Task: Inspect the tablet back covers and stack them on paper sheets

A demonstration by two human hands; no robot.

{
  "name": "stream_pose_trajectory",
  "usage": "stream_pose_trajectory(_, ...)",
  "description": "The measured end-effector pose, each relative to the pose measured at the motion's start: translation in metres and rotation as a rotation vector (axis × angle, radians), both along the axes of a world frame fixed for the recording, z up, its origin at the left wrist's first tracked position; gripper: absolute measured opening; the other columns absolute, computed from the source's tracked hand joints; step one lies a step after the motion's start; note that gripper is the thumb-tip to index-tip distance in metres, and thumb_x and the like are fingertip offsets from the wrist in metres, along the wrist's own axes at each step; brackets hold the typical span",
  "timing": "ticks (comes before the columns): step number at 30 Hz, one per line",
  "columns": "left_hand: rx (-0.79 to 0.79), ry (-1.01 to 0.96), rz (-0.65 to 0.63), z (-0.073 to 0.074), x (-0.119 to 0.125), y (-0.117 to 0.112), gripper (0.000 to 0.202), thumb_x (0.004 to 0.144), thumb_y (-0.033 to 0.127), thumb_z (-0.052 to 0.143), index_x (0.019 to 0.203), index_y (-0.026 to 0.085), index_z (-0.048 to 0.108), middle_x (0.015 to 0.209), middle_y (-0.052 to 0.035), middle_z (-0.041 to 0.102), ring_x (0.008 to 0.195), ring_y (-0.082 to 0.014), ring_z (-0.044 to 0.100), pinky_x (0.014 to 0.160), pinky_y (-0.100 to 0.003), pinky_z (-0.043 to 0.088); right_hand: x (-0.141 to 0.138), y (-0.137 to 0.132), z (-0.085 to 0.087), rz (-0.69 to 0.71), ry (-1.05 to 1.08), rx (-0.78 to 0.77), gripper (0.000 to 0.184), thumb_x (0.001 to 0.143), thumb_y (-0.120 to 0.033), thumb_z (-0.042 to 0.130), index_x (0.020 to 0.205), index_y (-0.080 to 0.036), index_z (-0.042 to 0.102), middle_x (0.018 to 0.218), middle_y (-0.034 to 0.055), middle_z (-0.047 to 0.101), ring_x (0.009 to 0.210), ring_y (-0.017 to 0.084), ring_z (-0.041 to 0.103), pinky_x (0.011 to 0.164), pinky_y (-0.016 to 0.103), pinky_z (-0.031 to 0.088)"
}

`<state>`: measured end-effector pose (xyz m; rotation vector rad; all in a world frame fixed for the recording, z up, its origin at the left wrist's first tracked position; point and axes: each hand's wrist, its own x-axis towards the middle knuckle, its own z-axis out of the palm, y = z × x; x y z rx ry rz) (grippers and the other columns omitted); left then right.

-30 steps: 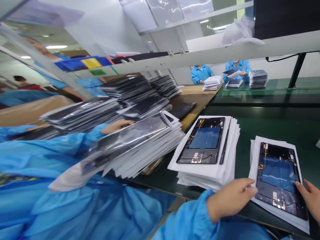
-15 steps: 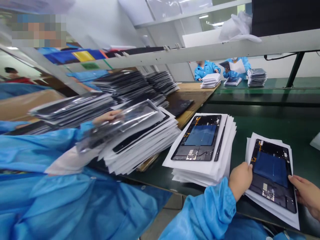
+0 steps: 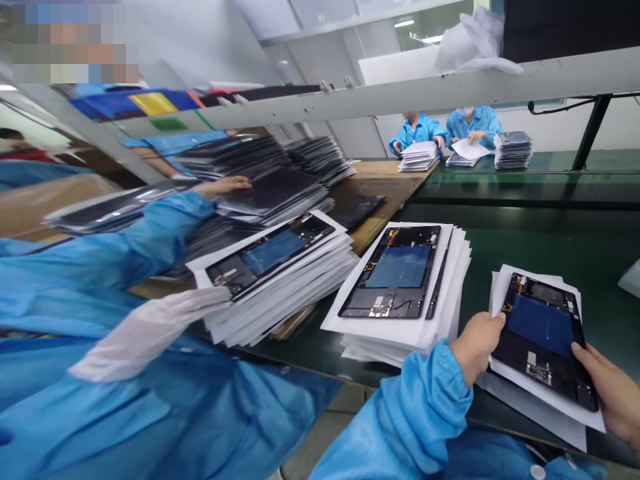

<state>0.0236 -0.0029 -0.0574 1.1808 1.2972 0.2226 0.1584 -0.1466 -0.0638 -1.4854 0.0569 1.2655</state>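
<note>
My left hand point(image 3: 475, 343) grips the near-left corner of a black tablet frame point(image 3: 545, 337) with a blue panel, lying on a white sheet point(image 3: 537, 403). At the frame's right edge my right hand point(image 3: 607, 393) holds it with curled fingers. Frame and top sheet are tilted up off the small pile on the green belt point(image 3: 550, 247). Left of it stands a taller stack of white sheets point(image 3: 405, 333) topped by another black frame point(image 3: 393, 273).
A co-worker in a blue gown point(image 3: 125, 347) fills the left foreground, one hand point(image 3: 225, 185) on a pile of bagged panels point(image 3: 270, 190). A third sheet stack with a frame point(image 3: 280, 267) lies beside them. Two people point(image 3: 450, 127) sort stacks at the far end.
Both my hands have tilted the frame and its top sheet up off the pile. The co-worker moved the shiny bag off the left stack and reached to the rear pile.
</note>
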Motion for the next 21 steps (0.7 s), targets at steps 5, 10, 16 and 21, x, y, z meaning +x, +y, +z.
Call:
stream_pose_trajectory(5,-0.283,-0.210,0.049,-0.002,-0.011,-0.008,0.017,0.080,0.031,0.051,0.084,0.014,0.052,0.072,-0.0037,0.059,0.062,-0.0155,0.057,0.058,-0.028,0.045,-0.005,0.001,0.018,-0.091,0.601,-0.015,0.066,0.072,-0.046,0.062,0.128,-0.017,0.041,0.092,0.0126,0.067,0.080,0.030,0.063,0.064,0.043,0.053)
stream_pose_trajectory(10,-0.477,-0.287,0.024,-0.018,-0.021,0.001,0.025,0.077,0.029,0.056,0.091,0.009,0.058,0.077,-0.0107,0.064,0.068,-0.0211,0.062,0.068,-0.037,0.049,-0.011,-0.007,0.006,-0.152,0.448,0.108,0.057,0.074,-0.035,0.064,0.126,-0.023,0.043,0.099,0.0082,0.066,0.083,0.026,0.063,0.074,0.039,0.051)
stream_pose_trajectory(16,-0.097,0.032,0.040,-0.021,-0.005,-0.008,0.043,0.081,0.043,0.046,0.097,0.006,0.057,0.100,-0.0182,0.059,0.092,-0.0278,0.056,0.080,-0.038,0.042,-0.027,-0.010,0.001,-0.122,0.217,0.107,0.064,0.072,-0.047,0.064,0.128,-0.027,0.039,0.104,0.0050,0.064,0.092,0.027,0.060,0.075,0.035,0.051)
stream_pose_trajectory(21,0.207,0.109,0.053,-0.018,0.004,-0.018,0.038,0.087,0.041,0.033,0.081,0.012,0.056,0.090,-0.0120,0.059,0.085,-0.0217,0.054,0.074,-0.030,0.038,-0.039,-0.015,0.010,0.005,-0.034,0.132,0.068,0.073,-0.058,0.055,0.131,-0.028,0.035,0.115,0.0035,0.059,0.101,0.028,0.055,0.079,0.035,0.049)
